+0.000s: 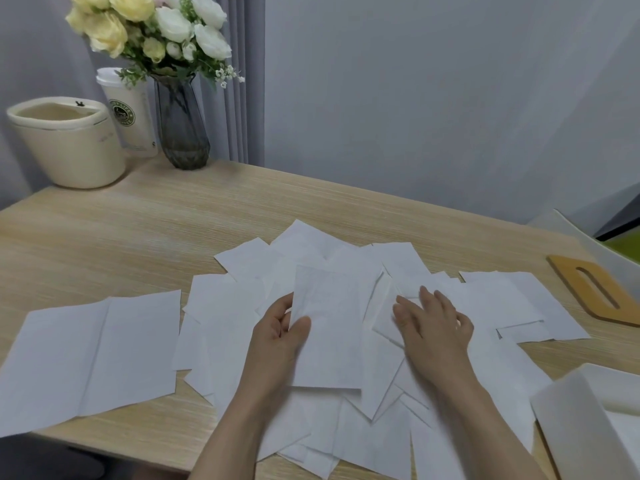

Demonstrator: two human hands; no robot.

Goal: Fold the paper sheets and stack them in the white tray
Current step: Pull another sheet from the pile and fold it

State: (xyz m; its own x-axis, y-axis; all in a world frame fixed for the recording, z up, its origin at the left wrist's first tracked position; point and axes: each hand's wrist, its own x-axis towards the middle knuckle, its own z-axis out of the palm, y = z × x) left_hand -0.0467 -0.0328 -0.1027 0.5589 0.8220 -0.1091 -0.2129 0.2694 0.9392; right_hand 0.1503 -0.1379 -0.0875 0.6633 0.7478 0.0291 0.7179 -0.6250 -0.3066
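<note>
Left hand (280,332) pinches one folded sheet (329,327) above the paper pile (346,393); right hand (434,322) lies flat, fingers straight, on it. White tray (568,410) right of pile. Risk: loose sheets may slide, spoiling alignment.

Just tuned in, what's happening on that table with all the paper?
A person is sorting through a loose pile of white paper sheets on a wooden table. The left hand pinches one sheet by its left edge, raised over the pile. The right hand rests flat, fingers spread, on the sheets beside it. A creased sheet lies apart at the left. The white tray sits at the near right; its contents are unclear.
</note>
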